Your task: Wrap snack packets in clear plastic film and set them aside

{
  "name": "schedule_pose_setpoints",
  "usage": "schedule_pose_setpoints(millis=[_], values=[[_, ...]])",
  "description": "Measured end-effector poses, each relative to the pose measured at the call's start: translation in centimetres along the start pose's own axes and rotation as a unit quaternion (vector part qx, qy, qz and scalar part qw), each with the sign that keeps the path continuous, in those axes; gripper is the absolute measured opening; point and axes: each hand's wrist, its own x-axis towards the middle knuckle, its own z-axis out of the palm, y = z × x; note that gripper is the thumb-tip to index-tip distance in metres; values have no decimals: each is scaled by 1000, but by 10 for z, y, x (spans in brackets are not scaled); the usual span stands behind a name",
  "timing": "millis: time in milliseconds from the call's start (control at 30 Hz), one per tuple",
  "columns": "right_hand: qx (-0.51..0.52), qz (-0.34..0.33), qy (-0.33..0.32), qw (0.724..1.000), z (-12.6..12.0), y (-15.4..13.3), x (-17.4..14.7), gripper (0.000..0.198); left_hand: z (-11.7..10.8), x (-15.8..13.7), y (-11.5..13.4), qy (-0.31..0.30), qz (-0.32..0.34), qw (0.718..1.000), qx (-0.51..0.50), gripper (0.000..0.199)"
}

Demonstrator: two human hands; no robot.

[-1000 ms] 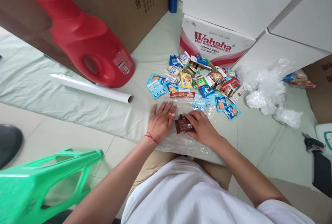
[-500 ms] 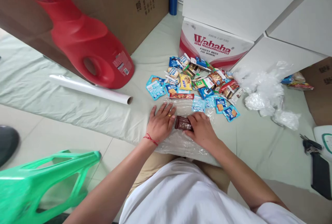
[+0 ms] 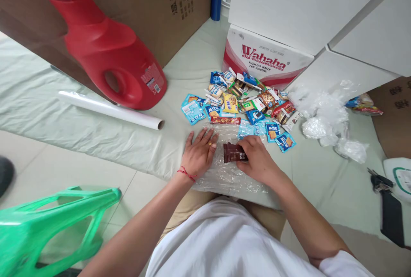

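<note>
The right hand held a dark brown packet between its fingers, close to the tabletop, the packet's left end jutting towards the left hand. That hand lay palm down on a clear plastic sheet, its fingers somewhat spread and gripping nothing; a narrow gap parted it from the packet. The sheet reached close to the tabletop's near edge, just in front of the person's lap. Beyond the hands, room was tight: a red bar and heaped snack packets ran back to a Wahaha carton. Green cloth stretched leftward to a white tube, and rightward, more widely, to a black case.
</note>
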Motion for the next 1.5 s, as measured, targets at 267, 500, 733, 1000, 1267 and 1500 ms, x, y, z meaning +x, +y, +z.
schedule_pose_setpoints(millis=[267, 500, 733, 1000, 1267, 1500], values=[[-64, 27, 1, 998, 35, -17, 12, 47, 0, -1, -2, 8, -1, 1000, -21, 55], [-56, 46, 19, 997, 34, -10, 4, 45, -2, 1, 2, -2, -6, 1000, -15, 54], [-77, 29, 19, 996, 40, -15, 3, 54, -2, 0, 1, -6, -5, 1000, -9, 55], [-77, 1, 25, 997, 40, -12, 2, 50, -2, 0, 0, 1, -1, 1000, -11, 54], [28, -63, 107, 992, 42, 2, -38, 56, -4, 0, -2, -5, -12, 999, -49, 56], [-7, -112, 103, 988, 71, 20, -129, 65, -10, 14, -15, 19, 2, 992, -123, 56]])
